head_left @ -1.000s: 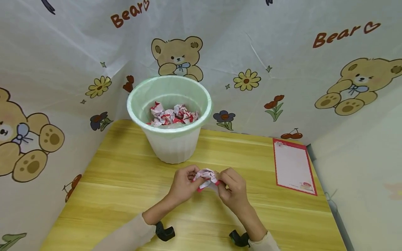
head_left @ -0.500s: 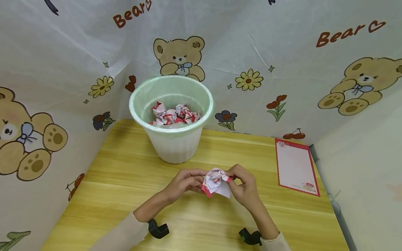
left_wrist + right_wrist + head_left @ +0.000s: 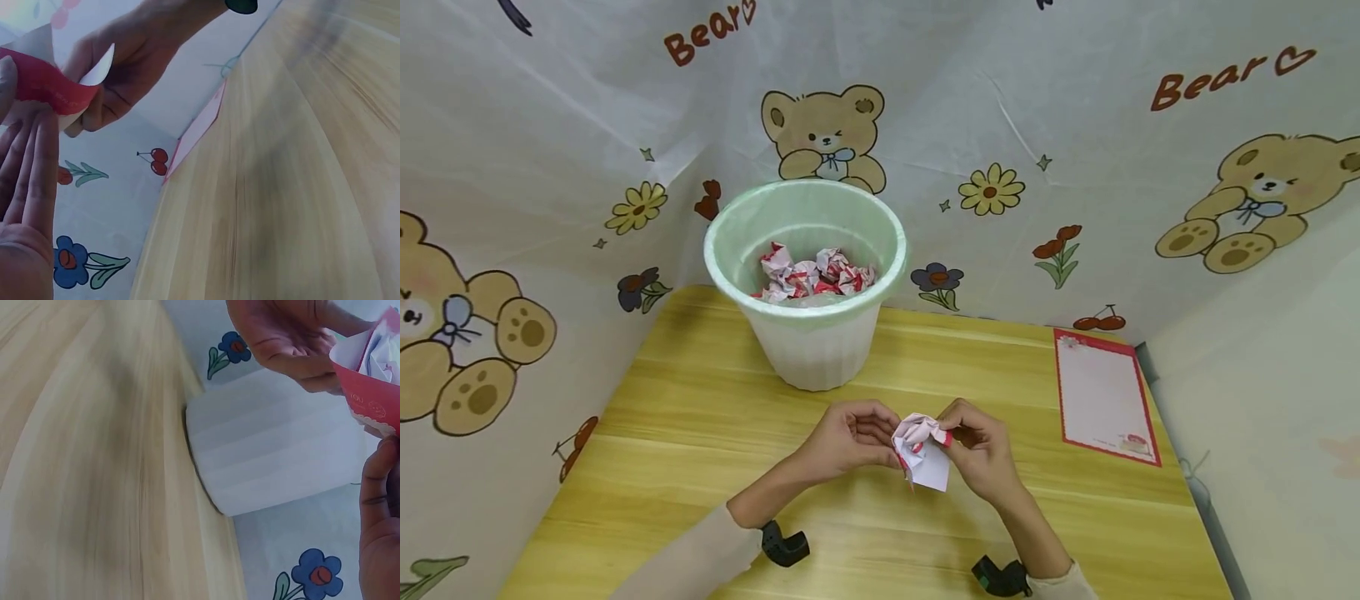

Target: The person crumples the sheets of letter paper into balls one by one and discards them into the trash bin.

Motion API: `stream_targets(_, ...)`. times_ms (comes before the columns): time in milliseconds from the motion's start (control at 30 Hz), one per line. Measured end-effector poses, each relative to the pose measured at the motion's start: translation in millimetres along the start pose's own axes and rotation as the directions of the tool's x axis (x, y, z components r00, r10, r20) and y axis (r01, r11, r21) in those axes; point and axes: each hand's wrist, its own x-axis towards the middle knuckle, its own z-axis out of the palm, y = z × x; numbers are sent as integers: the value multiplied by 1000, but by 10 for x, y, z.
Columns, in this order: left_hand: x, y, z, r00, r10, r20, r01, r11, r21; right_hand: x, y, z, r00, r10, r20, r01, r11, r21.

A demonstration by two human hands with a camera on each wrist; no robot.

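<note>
A crumpled sheet of white paper (image 3: 929,468) with a red border is held up between both hands above the table, in front of the bin. My left hand (image 3: 852,440) pinches its left side between thumb and fingertips. On the other side, my right hand (image 3: 981,448) pinches the upper right edge with thumb and forefinger. In the left wrist view the red band of the paper (image 3: 50,81) curves across the fingers. The right wrist view shows printed lettering on the paper's red border (image 3: 369,400) and white folds inside it.
A pale green and white bin (image 3: 820,350) stands behind the hands, with several crumpled red-and-white paper balls (image 3: 801,279) inside. A flat red-bordered sheet (image 3: 1105,400) lies at the table's right edge. Bear-printed cloth (image 3: 925,108) hangs around the wooden table (image 3: 685,433).
Both hands have shifted right with the paper. The paper, more bunched a second ago, now shows a flat white flap hanging down. The left fingers have spread and moved to its left edge.
</note>
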Motion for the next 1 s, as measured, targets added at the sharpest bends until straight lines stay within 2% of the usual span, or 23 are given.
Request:
stream_targets(267, 0, 17, 21, 995, 36, -88, -32, 998, 46, 62, -18, 81, 999, -21, 32, 21, 1000, 0)
stream_targets(400, -7, 48, 19, 991, 61, -122, -51, 995, 87, 80, -25, 117, 999, -26, 17, 27, 1000, -9)
stream_targets(667, 15, 66, 31, 973, 189, -133, -157, 963, 220, 100, -62, 202, 998, -65, 6, 66, 996, -54)
stream_targets(800, 26, 49, 43, 965, 220, -146, -180, 952, 248, 94, -76, 205, 1000, -27, -2, 26, 995, -100)
stream_targets(1000, 64, 70, 32, 965, 188, -185, -143, 963, 230, 54, -92, 144, 998, 68, -10, -69, 993, -97)
